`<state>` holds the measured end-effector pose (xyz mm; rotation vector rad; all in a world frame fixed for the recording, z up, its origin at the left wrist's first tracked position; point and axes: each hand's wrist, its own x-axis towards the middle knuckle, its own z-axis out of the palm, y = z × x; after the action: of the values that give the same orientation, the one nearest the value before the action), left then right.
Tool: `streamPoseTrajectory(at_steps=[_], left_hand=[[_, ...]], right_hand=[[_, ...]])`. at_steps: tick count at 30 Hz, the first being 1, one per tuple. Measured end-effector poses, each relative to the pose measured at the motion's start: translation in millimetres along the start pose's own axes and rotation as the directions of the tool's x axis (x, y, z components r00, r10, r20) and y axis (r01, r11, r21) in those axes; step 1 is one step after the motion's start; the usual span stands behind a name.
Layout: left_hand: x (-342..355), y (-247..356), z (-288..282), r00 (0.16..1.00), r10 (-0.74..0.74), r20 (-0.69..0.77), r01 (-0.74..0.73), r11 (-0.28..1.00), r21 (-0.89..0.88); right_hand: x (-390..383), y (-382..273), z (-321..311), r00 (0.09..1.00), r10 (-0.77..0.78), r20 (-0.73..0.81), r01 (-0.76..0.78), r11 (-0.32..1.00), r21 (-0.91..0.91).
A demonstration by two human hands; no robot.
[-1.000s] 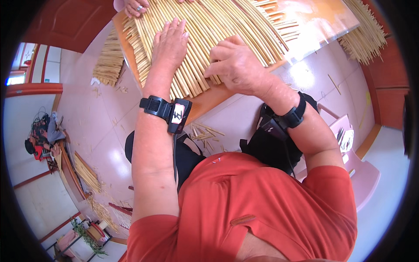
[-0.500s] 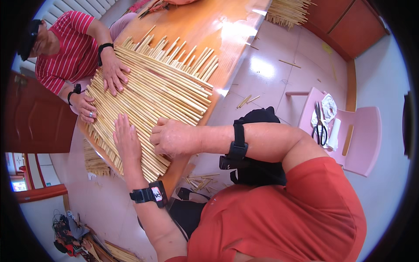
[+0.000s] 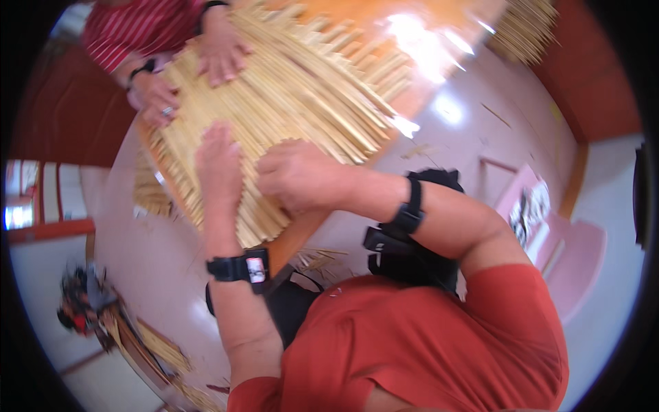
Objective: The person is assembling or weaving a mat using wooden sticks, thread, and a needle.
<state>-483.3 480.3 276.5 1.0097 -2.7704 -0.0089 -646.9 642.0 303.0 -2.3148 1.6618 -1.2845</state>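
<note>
Left hand: the left hand (image 3: pixel 218 159) lay flat, palm down and fingers stretched out, on the near part of the mat of pale straw-coloured slats (image 3: pixel 295 103); it gripped nothing.
Right hand: the right hand (image 3: pixel 296 175) rested just beside the left one, fingers curled down onto the slat ends at the mat's near edge; whether a single slat was pinched under it could not be told.
Where the mat lay: spread over the orange tabletop (image 3: pixel 439 27), right under both hands and running away from them toward the far side.
Long axis: the slats ran side by side, slanting from the lower left up to the upper right of the view, their uneven ends sticking out along the right edge.
Nearer hand: both touched the mat; the right hand sat closest to the near slat ends.
Other person: across the mat, a person in a red striped sleeve (image 3: pixel 137 27) pressed two hands (image 3: pixel 220 51) on the far edge.
Containers: none showed.
Around: loose slats lay on the pale floor (image 3: pixel 473 123), and another bundle of slats (image 3: pixel 525 27) at the upper right.
</note>
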Motion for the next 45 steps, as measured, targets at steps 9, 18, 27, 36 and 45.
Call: streamPoseTrajectory(at_steps=[9, 18, 27, 36, 45], left_hand=[[-0.7, 26.5, -12.0, 0.999, -0.047, -0.017, 0.047, 0.999, 0.018], [-12.9, 17.2, -9.5, 0.999, -0.047, 0.018, 0.048, 0.996, -0.078], [134.4, -11.5, -78.7, 0.963, -0.172, 0.208, 0.214, 0.957, -0.196], [223.0, -70.4, 41.9, 0.937, -0.299, -0.182, 0.266, 0.946, -0.187], [209.6, -67.5, 42.8, 0.938, -0.257, -0.233, 0.218, 0.959, -0.179]], right_hand=[[27.1, 55.4, -17.2, 0.823, 0.525, 0.217, -0.306, 0.731, -0.610], [21.3, 61.3, -4.3, 0.859, 0.459, 0.225, -0.241, 0.752, -0.614], [22.2, 57.2, -7.8, 0.838, 0.493, 0.235, -0.283, 0.759, -0.586], [31.2, 66.1, -5.9, 0.856, 0.457, 0.242, -0.269, 0.793, -0.547], [42.9, 57.4, -18.5, 0.814, 0.494, 0.304, -0.289, 0.800, -0.526]])
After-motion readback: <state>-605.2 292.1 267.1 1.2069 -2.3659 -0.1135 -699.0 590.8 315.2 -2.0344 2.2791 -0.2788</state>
